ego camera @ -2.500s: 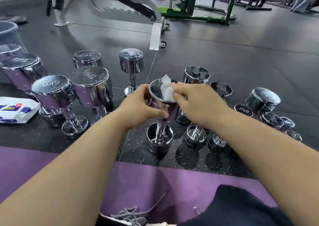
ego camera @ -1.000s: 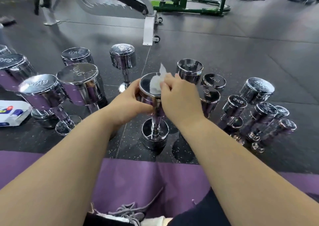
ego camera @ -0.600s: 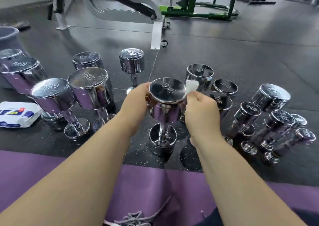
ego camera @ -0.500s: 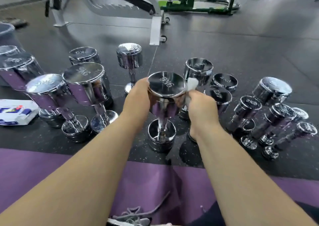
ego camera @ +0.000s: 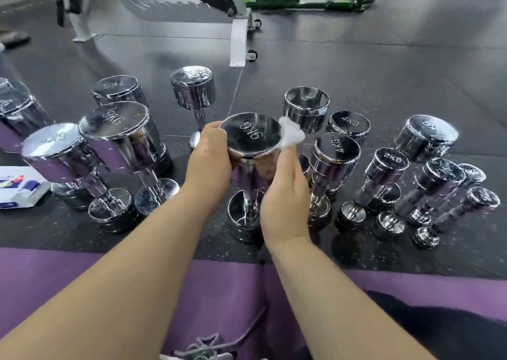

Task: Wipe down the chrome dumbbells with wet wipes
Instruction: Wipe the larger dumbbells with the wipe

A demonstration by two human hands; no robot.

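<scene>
Now the dumbbell [ego camera: 251,151] stands upright, left hand [ego camera: 210,162] clasping its top head; right hand [ego camera: 285,195] pinches the wipe [ego camera: 291,137] against its right rim.

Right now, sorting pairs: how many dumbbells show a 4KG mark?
2: near 4KG dumbbell just right of the held dumbbell, far 4KG dumbbell behind it. Other marks are blurred.

A chrome dumbbell [ego camera: 251,151] marked 9KG is stood upright on end on the dark floor [ego camera: 356,71], among other upright chrome dumbbells [ego camera: 120,140]. A crumpled white wet wipe [ego camera: 291,137] is pressed against the right edge of its top head.
</scene>
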